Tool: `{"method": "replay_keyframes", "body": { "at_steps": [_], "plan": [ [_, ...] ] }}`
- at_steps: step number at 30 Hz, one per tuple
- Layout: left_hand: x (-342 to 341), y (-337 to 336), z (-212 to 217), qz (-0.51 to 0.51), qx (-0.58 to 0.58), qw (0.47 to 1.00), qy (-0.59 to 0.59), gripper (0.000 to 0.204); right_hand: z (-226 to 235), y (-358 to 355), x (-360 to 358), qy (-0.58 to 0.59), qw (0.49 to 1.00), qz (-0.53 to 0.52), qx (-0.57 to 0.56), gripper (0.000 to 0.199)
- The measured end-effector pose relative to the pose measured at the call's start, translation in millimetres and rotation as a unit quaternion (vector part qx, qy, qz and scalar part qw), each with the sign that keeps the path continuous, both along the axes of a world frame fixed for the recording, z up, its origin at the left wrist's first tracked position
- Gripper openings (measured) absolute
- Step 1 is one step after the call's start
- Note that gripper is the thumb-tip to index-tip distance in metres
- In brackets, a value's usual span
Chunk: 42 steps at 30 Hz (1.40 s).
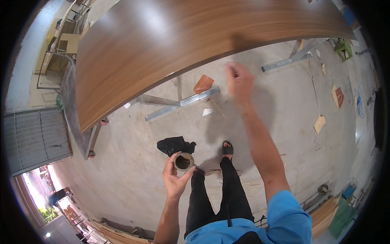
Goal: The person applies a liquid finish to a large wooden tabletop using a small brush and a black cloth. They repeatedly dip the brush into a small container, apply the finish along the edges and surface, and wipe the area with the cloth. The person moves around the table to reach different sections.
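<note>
Bright daylight | glare on wooden board (170, 36) | right hand (239, 81) perhaps motion-blurred | fisheye edges bend

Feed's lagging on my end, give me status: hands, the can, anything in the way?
Left hand gripping small open can, dark liquid inside. Right hand raised near edge of wood panel, blurred, grip unclear. Black cloth on floor past the can.
</note>
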<state>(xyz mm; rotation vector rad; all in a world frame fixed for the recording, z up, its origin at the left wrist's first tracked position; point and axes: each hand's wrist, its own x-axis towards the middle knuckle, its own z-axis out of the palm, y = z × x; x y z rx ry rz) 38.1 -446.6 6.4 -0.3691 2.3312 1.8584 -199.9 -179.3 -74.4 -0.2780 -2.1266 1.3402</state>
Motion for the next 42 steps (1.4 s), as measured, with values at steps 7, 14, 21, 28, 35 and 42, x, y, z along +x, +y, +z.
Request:
{"method": "replay_keyframes", "body": {
  "at_steps": [7,14,21,28,35,42],
  "plan": [
    [9,-44,-17,-0.008,0.011,1.0,-0.003,0.066,-3,-51,11,-0.036,0.999,-0.013,-0.032,0.013],
    [20,-93,-21,-0.003,0.006,1.0,0.012,0.068,-14,-73,10,-0.021,0.999,0.026,0.009,0.014],
    [39,-126,-22,0.033,0.004,0.999,0.0,0.068,-10,-132,16,-0.045,0.999,0.017,-0.004,0.012],
    [57,-152,-29,0.052,0.007,0.998,0.016,0.069,-4,-158,15,0.008,0.999,0.041,0.014,0.011],
    [73,-181,-20,0.084,0.012,0.996,0.002,0.067,6,-249,30,-0.044,0.992,0.115,-0.022,0.01],
    [88,-210,-26,0.113,0.003,0.994,0.014,0.068,1,-267,27,-0.042,0.994,0.095,-0.027,0.012]
  ]
}}
